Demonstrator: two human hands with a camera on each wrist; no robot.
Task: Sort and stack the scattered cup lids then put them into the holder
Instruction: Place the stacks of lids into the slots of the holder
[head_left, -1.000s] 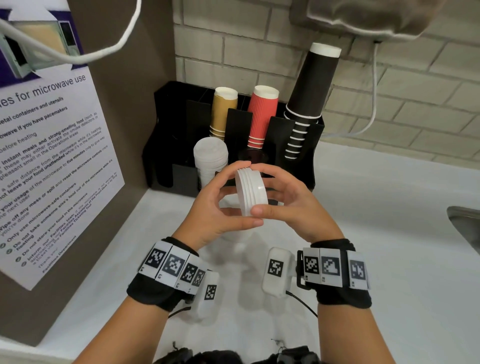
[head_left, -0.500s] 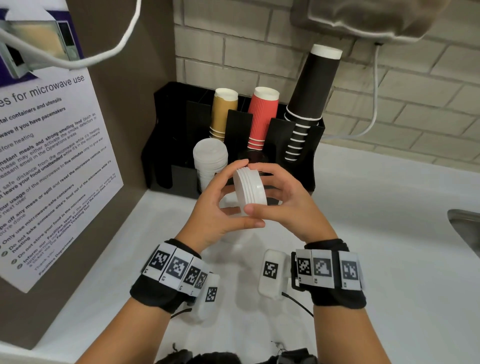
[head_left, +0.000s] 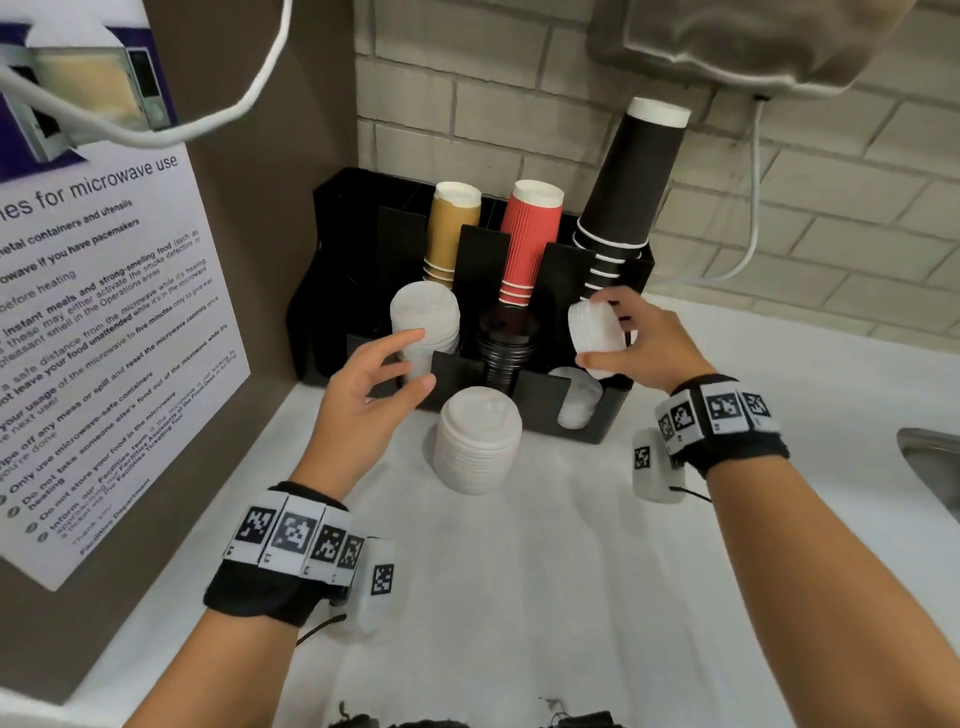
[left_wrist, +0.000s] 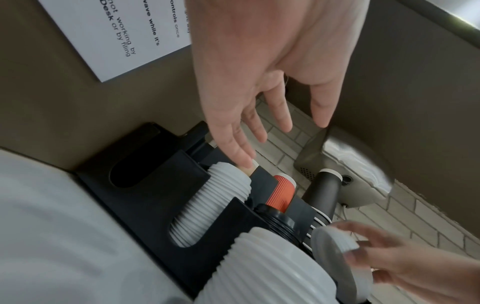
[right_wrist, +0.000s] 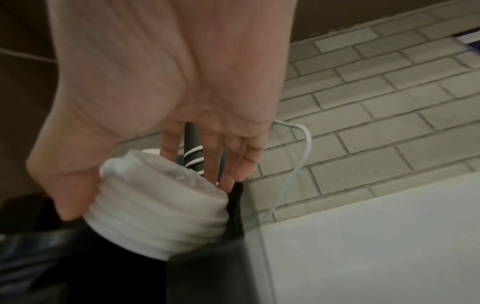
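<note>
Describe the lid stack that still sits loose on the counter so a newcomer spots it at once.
Find the black holder against the brick wall, filled with cup stacks. Directly before its front wall, on the white counter, stands a tall stack of white lids. Unlike the other lid stacks, it sits outside the holder, touched by neither hand.

The left hand (head_left: 371, 392) is hovering palm-inward, fingers spread and relaxed, holding nothing. The right hand (head_left: 636, 343) is reaching forward, thumb and fingers gripping a small stack of white lids (head_left: 595, 332).
</note>
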